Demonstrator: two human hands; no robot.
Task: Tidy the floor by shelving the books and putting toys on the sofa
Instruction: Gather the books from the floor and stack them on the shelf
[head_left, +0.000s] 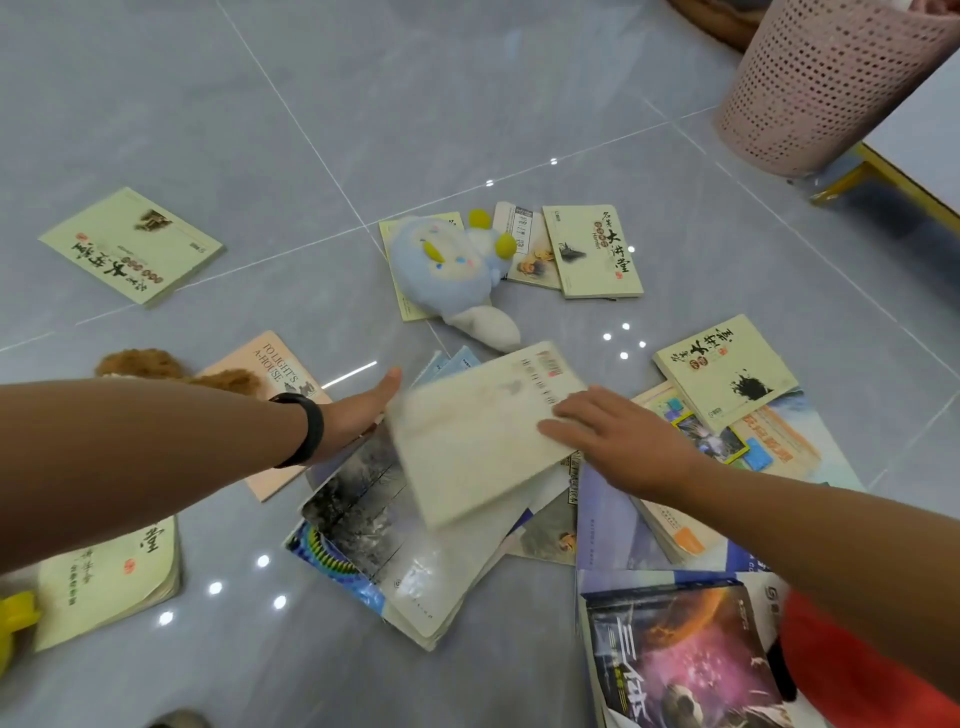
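1. Books are being gathered: the right hand (618, 441) lies flat, fingers straight, on a pale book (483, 431) atop the floor pile.
2. The left hand (358, 410) touches its edge, fingers straight.
3. Next, I think: grip it.

A plush toy (451, 270) lies behind the book pile (483, 499) — a basket (821, 83) stands far right, behind.

Both hands on blurred cream book (483, 431) atop book pile: left hand (358, 410) at left edge, right hand (618, 441) flat on cover. Blue plush (447, 270) beyond, pink basket (826, 83) top right.
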